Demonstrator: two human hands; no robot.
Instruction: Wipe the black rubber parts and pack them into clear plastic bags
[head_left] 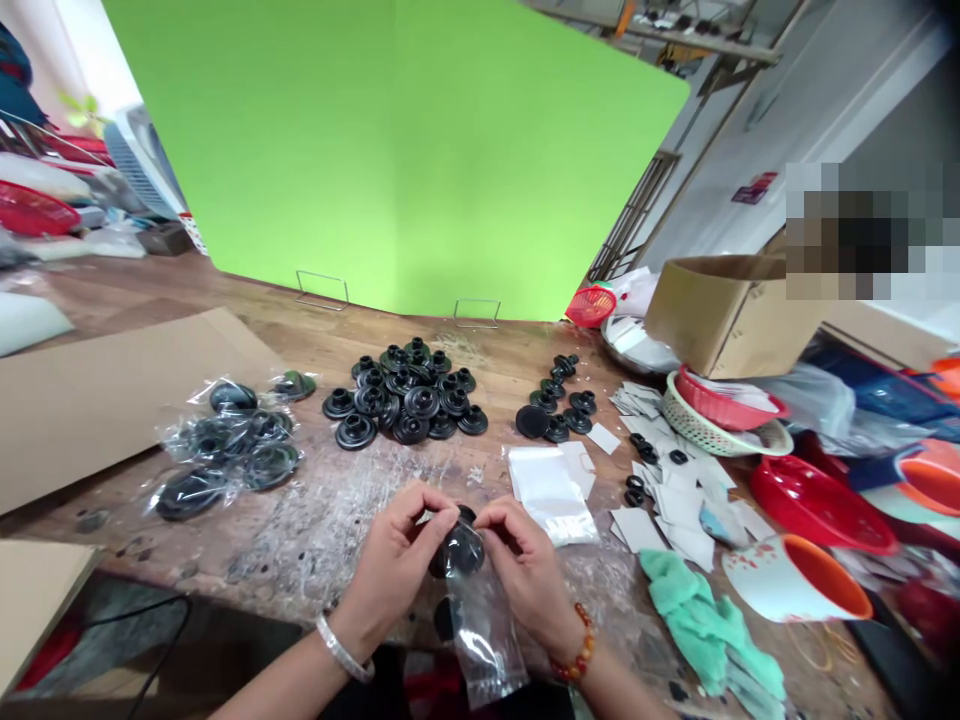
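Observation:
My left hand (409, 555) and my right hand (525, 560) both pinch the upper edge of a transparent plastic bag (487, 645) at the table's front edge. A black round disc-shaped part (461, 550) shows between my fingers at the bag's mouth; whether it is wholly inside I cannot tell. The bag's lower end hangs toward my lap. Just beyond my right hand lies a stack of flat plastic bags (547, 490). A heap of black flanged round parts (409, 390) sits ahead, with a smaller group (555, 395) to its right. Bagged black parts (232, 440) lie at the left.
Paper slips (675, 490) and small black rings (635, 490) lie at the right, near a green cloth (712, 620) and an orange-lined white container (795, 580). Baskets (720, 420) and a cardboard box (720, 310) stand behind. A green board (397, 150) rises at the back; cardboard (127, 390) lies left.

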